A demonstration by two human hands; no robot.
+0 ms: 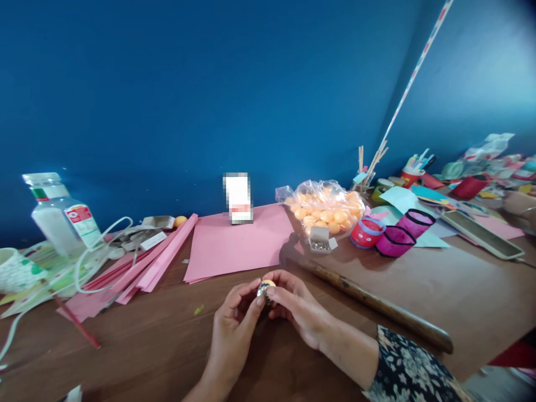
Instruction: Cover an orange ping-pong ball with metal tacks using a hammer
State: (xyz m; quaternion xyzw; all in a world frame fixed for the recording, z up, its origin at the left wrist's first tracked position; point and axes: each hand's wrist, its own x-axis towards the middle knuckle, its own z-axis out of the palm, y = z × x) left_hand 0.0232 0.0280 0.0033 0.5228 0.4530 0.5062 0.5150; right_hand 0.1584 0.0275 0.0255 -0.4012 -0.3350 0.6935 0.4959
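Note:
Both hands meet above the brown table, near its front middle, around a small ball [266, 286] that is orange with silvery and dark bits on its surface. My left hand [237, 318] grips it from the left between thumb and fingers. From the right, my right hand [295, 304] holds it, thumb pressed on its front and fingers curled behind. Beyond the hands, a small open box [320, 240] of tiny metal pieces stands by a clear bag of orange balls [326, 209]. The ball's underside is hidden by the fingers.
Pink sheets [238, 243] lie by the blue wall. A long wooden stick [385, 306] slants across the right side. Purple and red cups [396, 241] stand farther right. At left are folded pink paper [163, 259], a glass bottle [58, 218], a cable and a red pencil [79, 325].

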